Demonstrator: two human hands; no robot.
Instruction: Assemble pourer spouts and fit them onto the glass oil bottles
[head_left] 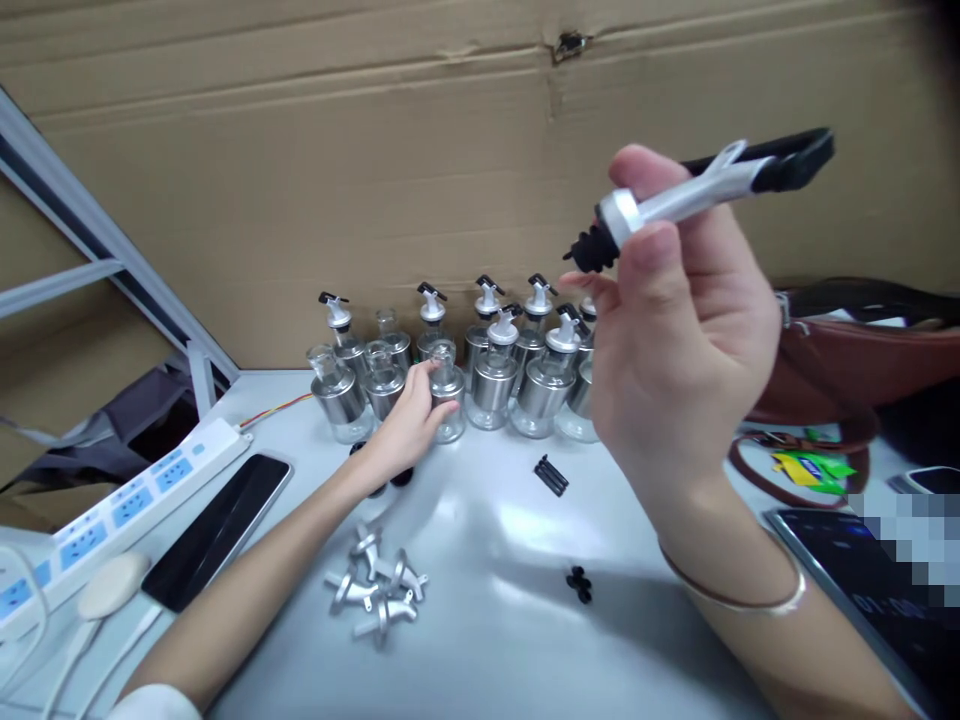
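Raised close to the camera, my right hand (pixel 675 310) pinches a silver pour spout (pixel 686 200) between thumb and fingers. Its black ribbed stopper (pixel 594 248) points down to the left, and a black flip cap (pixel 796 165) sits at the far end. My left hand (pixel 415 415) reaches to the row at the back and grips an uncapped glass bottle (pixel 450 388) with a steel band, fingers near its neck. Left of it stand open bottles (pixel 341 400); on the right, bottles (pixel 544 390) carry spouts. Some bottles behind my right hand are hidden.
Loose silver spouts (pixel 384 585) lie in front, with black caps (pixel 551 475) and small black stoppers (pixel 579 583) nearby. A power strip (pixel 127 510) and phone (pixel 217 530) lie left. A brown bag (pixel 862 370) and another phone (pixel 862 590) are right. Cardboard (pixel 337 180) stands behind.
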